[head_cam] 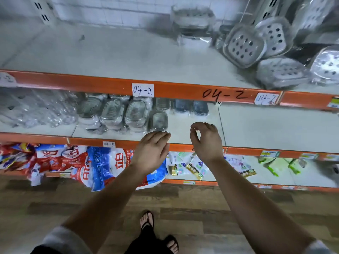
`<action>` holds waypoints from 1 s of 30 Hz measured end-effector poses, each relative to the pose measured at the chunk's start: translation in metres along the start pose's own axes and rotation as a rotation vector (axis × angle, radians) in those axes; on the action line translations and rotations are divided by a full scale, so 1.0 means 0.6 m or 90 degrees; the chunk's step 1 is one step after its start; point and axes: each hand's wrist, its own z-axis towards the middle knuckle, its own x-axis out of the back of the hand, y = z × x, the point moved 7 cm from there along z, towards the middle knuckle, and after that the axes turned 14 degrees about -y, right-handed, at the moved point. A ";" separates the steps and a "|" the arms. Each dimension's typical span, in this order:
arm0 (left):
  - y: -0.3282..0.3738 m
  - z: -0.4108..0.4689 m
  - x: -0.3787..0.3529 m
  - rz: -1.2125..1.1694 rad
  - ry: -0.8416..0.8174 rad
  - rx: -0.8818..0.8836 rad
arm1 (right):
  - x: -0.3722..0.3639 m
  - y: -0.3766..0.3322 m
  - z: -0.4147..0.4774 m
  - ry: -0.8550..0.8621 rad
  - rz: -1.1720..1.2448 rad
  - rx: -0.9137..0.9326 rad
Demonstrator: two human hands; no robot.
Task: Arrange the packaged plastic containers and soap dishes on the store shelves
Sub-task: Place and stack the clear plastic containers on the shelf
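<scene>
Hovering at shelf edge [256, 150]: left hand [154, 149], right hand [207, 142]

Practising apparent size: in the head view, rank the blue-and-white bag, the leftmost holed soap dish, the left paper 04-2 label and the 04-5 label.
1. blue-and-white bag
2. leftmost holed soap dish
3. left 04-2 label
4. 04-5 label
Apparent only: their distances from the camera differ.

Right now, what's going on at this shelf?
A person is stocking orange-edged store shelves. The left hand, fingers straight, reaches to a small plastic-wrapped metallic container at the front of the middle shelf; the right hand hovers beside it, loosely curled, holding nothing. Wrapped perforated soap dishes lie piled at the right of the top shelf.
</scene>
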 end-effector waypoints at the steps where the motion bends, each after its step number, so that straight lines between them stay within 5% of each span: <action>1: 0.015 0.002 0.020 0.003 0.015 -0.011 | 0.021 -0.007 -0.007 0.016 0.000 0.009; 13: 0.104 0.094 0.187 0.029 0.099 -0.071 | 0.216 -0.053 0.002 0.179 -0.047 0.102; 25: 0.031 0.278 0.233 0.033 0.130 -0.046 | 0.291 -0.052 0.145 0.176 -0.065 0.108; 30: -0.021 0.376 0.242 0.044 0.067 -0.008 | 0.303 -0.048 0.227 0.162 -0.064 0.106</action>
